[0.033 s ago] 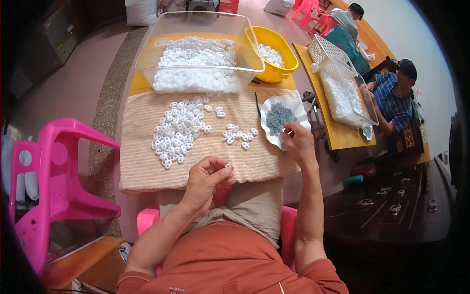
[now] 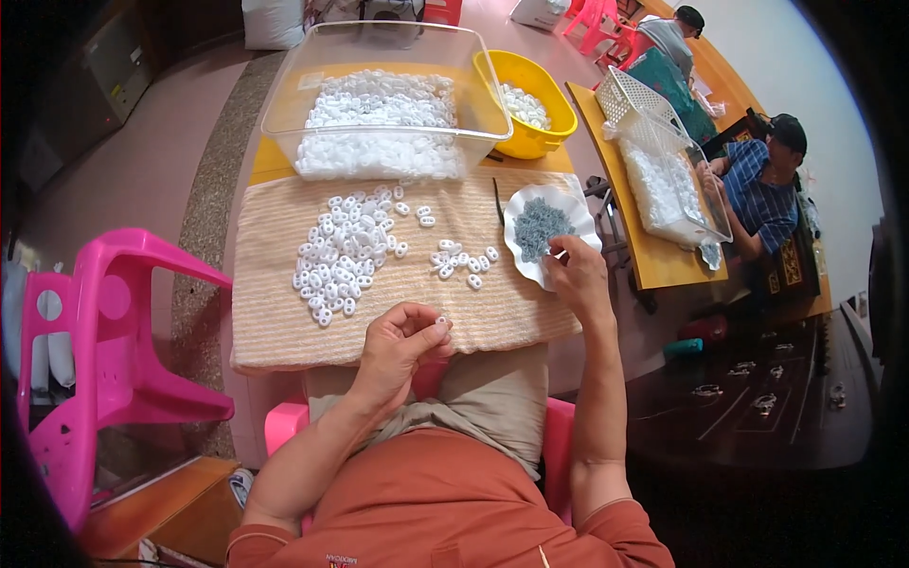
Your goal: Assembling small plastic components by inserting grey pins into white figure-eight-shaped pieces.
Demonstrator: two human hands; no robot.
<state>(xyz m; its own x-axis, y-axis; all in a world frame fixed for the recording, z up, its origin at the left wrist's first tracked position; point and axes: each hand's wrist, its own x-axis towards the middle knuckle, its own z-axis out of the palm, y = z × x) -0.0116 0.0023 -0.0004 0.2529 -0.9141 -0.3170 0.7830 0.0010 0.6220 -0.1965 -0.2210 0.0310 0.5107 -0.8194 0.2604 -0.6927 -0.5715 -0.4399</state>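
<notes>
Piece pinched between thumb and fingers of the left hand [image 2: 393, 350]: one, white, small, mostly covered by the fingertips, held just above the near edge of the towel [image 2: 511, 322]. Matching white two-hole pieces on the towel show the form: smooth, elongated oval, rounded ends, two dark round holes side by side. Right hand [image 2: 579, 276], one, over the near right part of a scalloped white dish [image 2: 581, 216]; fingertips bunched together at the grey-blue bits [image 2: 542, 225], but cannot tell whether they grip any. Counts: large pile [image 2: 341, 251] of white pieces, one, left of centre, overlapping, too many to count; small loose cluster [image 2: 463, 258], one, roughly ten to twelve pieces, between pile and dish; two pieces [image 2: 425, 217] close together, just right of the pile's upper end. Dish, one; grey-blue bits in it tiny, heaped, uncountable. Clear plastic bin [image 2: 478, 151], one, on the far part of the desk [image 2: 270, 167], deep with white pieces, uncountable; yellow basin [image 2: 530, 147], one, beside it on the right, also holding white pieces.
</notes>
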